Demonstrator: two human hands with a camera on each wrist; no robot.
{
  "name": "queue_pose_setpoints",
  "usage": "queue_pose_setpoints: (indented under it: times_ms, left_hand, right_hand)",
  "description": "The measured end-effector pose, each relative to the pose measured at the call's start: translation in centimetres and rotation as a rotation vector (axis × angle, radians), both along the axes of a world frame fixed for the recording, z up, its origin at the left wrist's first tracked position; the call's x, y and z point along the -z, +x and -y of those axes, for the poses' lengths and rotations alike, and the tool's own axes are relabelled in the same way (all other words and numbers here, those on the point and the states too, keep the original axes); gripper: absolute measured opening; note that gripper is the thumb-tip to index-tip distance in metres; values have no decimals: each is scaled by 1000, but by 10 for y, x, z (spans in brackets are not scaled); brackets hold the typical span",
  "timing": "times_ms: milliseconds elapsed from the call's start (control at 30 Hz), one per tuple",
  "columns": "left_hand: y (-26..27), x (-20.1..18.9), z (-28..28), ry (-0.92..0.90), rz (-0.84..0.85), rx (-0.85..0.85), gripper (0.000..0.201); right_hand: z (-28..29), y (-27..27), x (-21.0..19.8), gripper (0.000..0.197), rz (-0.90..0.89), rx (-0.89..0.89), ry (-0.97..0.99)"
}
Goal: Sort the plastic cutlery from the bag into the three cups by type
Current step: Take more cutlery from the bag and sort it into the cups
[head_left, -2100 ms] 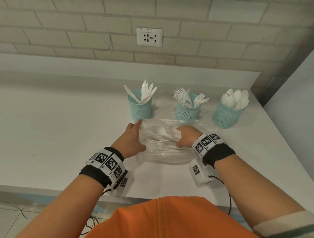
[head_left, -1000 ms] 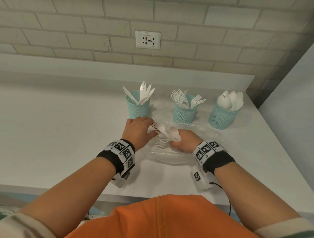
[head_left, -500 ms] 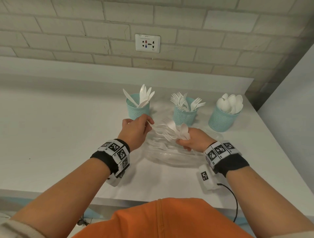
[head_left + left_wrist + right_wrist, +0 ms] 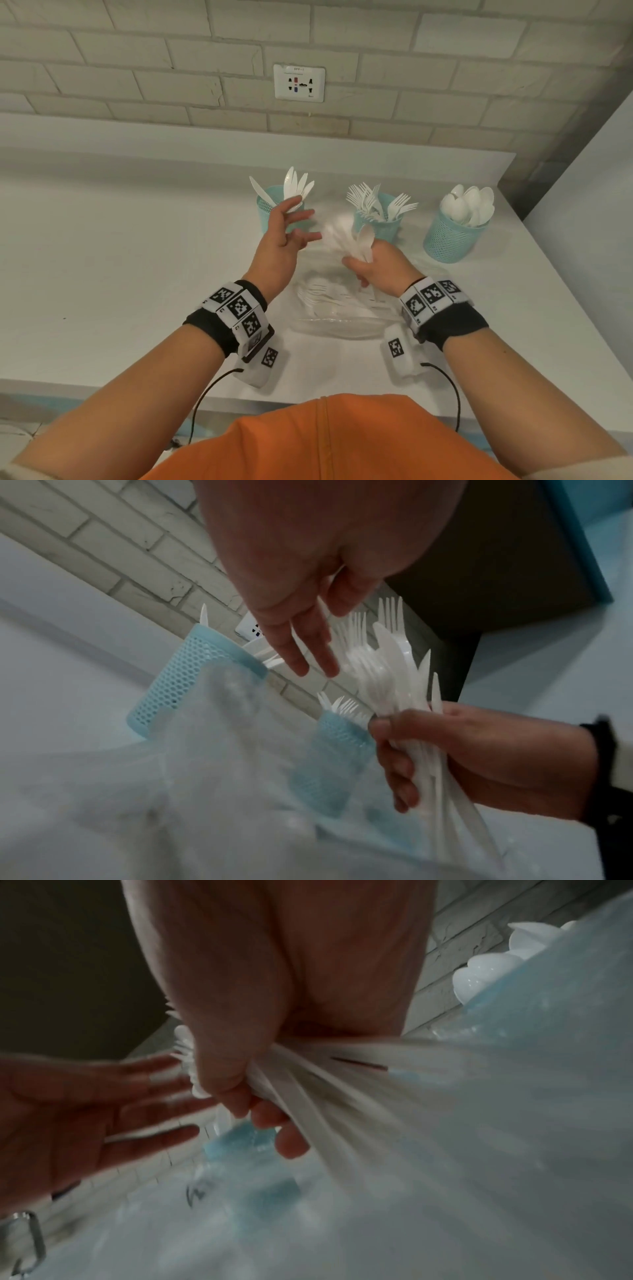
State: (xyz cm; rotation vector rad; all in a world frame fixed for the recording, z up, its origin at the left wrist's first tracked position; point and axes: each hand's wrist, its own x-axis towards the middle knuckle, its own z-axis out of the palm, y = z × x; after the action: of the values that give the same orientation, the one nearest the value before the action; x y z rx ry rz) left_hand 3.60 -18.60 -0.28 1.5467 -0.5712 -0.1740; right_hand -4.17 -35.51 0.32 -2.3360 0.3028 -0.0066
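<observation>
1. Mixed white plastic cutlery bundle (image 4: pixel 352 240), forks, knives and a spoon, gripped upright in right hand (image 4: pixel 383 270), fingers curled round the handles, above the clear bag (image 4: pixel 335 308) on the counter (image 4: pixel 120 274).
2. Left hand (image 4: pixel 281 246) raised just beside the bundle, fingers spread apart, holding nothing.
3. Behind: knife cup (image 4: pixel 274 205), fork cup (image 4: pixel 380 219), spoon cup (image 4: pixel 452 236).

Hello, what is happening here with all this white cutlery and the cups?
A person is sorting plastic cutlery. The right hand grips a mixed bunch of cutlery above the clear bag, which holds more pieces. The left hand is open, fingers spread beside the bunch. On the counter, three cups hold knives, forks and spoons.
</observation>
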Motion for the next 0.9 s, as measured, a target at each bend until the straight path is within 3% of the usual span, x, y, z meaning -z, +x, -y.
queue_pose_setpoints:
  times_ms: [100,167,233,333,500,700,833,900]
  left_hand:
    - [-7,-6,-1,126,-80,-13,48]
    - [-12,-4,-1,385,-74,126,46]
    - [-17,-1,1,524,-8,241,57]
    - [-18,0,8,450,97,203,72]
    - [-16,19,14,183,129,164,71]
    - [-12,29,12,162,128,119,60]
    - [-6,33,4,230,150,103,58]
    - [-8,33,3,259,147,88,47]
  right_hand:
    - [-1,5,-18,38,139,57,109]
    - [-12,7,-27,34,239,80,252]
    - [-27,8,-31,28,274,83,361]
    - [-50,9,-22,26,241,105,522]
    - [-72,18,-1,64,226,245,531]
    - [-73,16,-10,54,254,201,579]
    - [-58,12,-40,82,451,126,570]
    - [-57,15,-63,73,469,20,453]
